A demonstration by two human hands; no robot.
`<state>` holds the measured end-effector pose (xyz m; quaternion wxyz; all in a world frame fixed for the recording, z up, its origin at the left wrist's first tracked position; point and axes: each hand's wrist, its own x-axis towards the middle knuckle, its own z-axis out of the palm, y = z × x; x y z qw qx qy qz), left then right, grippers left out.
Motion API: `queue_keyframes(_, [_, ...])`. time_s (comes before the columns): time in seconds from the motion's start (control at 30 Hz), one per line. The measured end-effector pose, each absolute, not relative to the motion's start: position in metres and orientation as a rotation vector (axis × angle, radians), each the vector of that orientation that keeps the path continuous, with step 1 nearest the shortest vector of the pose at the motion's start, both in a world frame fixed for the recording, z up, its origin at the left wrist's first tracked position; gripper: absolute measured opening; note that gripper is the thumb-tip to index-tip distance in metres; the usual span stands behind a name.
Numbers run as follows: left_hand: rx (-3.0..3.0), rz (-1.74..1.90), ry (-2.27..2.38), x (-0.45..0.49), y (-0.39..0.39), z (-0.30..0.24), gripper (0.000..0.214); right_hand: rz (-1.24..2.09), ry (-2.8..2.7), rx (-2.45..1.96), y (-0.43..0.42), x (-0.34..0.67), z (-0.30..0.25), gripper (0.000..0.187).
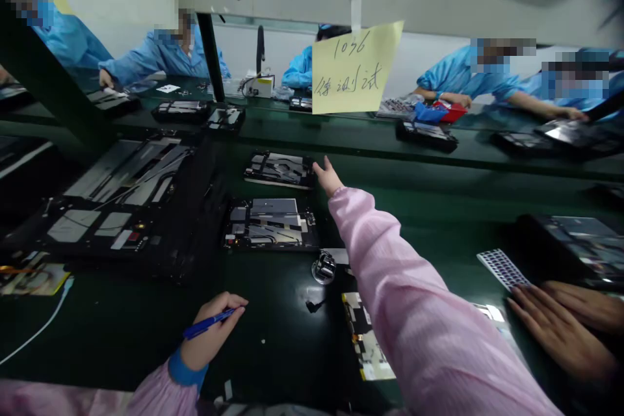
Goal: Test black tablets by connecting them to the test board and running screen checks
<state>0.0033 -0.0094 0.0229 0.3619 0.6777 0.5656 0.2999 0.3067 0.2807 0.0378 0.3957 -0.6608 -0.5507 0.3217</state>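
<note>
My left hand (213, 328), at the lower left above the green bench, is closed around a blue pen (207, 324). The pen slants across my fingers. My right arm stretches far forward, and my right hand (329, 178) is at the right edge of an opened tablet (277, 170) with its inner parts exposed. Thumb and forefinger are spread apart there, the thumb at or touching the tablet's edge. A second opened tablet (270, 224) lies nearer to me. Below it are a small round coil-like part (324, 266) and a small black piece (314, 305).
Stacked opened tablets (131, 175) stand at left. Beneath my right sleeve lies a yellow-edged board (365, 344). Another person's hands (560, 325) rest at right by a label sheet (502, 268). A yellow note (358, 68) hangs from the beam; workers in blue sit beyond.
</note>
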Motion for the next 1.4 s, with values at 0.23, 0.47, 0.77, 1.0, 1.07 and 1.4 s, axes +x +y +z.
queue_keyframes(0.23, [1.805, 0.784, 1.466, 0.009, -0.007, 0.013, 0.015, 1.047, -1.388, -1.864, 0.231, 0.305, 0.013, 0.026])
queue_keyframes(0.47, [1.783, 0.837, 1.403, 0.010, -0.012, 0.015, 0.015, 1.209, -1.187, -1.629, 0.207, 0.277, 0.044, 0.024])
queue_keyframes(0.77, [1.118, 1.300, 1.503, -0.011, -0.027, 0.020, 0.032, 1.289, -0.943, -1.182, 0.070, 0.302, 0.095, 0.035])
queue_keyframes(1.0, [1.025, 1.001, 1.606, -0.035, -0.057, 0.027, 0.062, 1.359, -0.981, -1.347, -0.067, 0.291, 0.022, 0.032])
queue_keyframes(1.07, [1.207, 0.811, 1.665, -0.037, -0.066, 0.031, 0.064, 1.180, -1.152, -1.487, -0.086, 0.291, -0.001, 0.035])
queue_keyframes(1.4, [1.689, 0.610, 1.947, -0.011, -0.086, 0.028, 0.045, 0.543, -1.850, -1.655, -0.108, 0.269, -0.004, 0.086])
